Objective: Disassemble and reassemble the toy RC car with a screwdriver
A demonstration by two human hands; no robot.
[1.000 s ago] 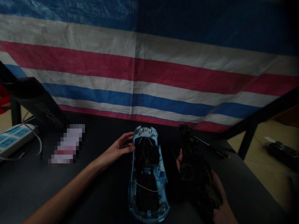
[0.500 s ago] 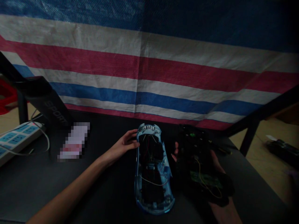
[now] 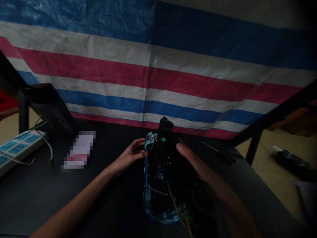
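Note:
A blue toy car body shell (image 3: 146, 198) lies upside down on the black table, its wired inside showing. My left hand (image 3: 135, 152) holds the shell's left edge near the front, fingers and thumb against it. My right hand (image 3: 185, 153) grips a black chassis (image 3: 170, 162) with wheels, a small green light and yellow wires. The chassis is tilted over the shell's right side and covers much of it. The right-hand fingers beneath the chassis are hidden.
At the left are a white power strip (image 3: 27, 145) with blue sockets, a black bottle (image 3: 58, 114) marked SPORT and a blurred-out flat object (image 3: 80, 148). A thin screwdriver (image 3: 223, 156) lies right of my right hand. Striped sheeting (image 3: 111, 79) hangs behind.
My right hand has carried the black chassis leftward from beside the shell to over its right half, turning it partly on its side. The screwdriver is now uncovered. My left hand has stayed put.

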